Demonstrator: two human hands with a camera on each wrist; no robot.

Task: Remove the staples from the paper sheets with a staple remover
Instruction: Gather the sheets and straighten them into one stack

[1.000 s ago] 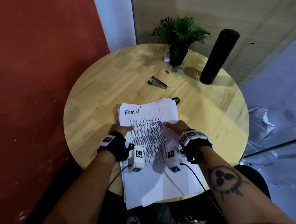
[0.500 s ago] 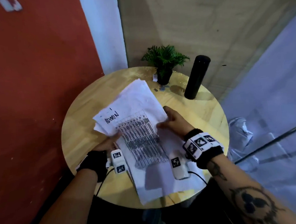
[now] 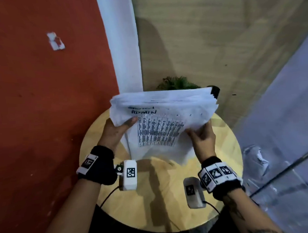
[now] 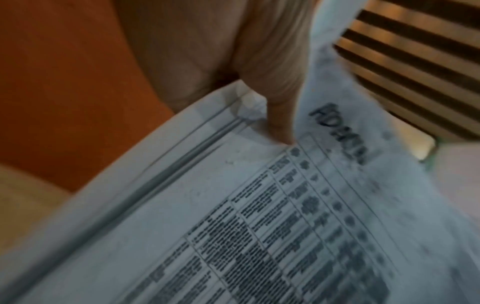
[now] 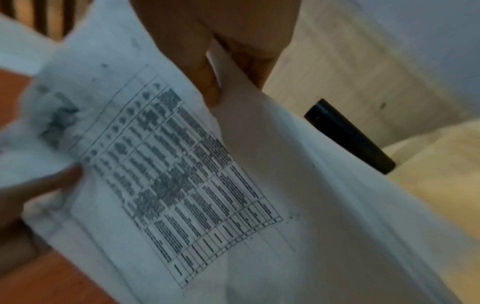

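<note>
From the head view, the thick white stack of printed paper sheets is held up above the round pale wooden tabletop, left hand and right hand each gripping a side edge. At the left wrist a thumb pinches the margin beside the handwritten heading. At the right wrist the sheets bow, so the stack looks light and floppy, best held near its top edge.

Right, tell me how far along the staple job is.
Done: nothing that shows; whether any staple is out cannot be told. In hand: left hand and right hand hold the paper sheets up off the table. Left: the staple remover is out of view, unheld.
</note>
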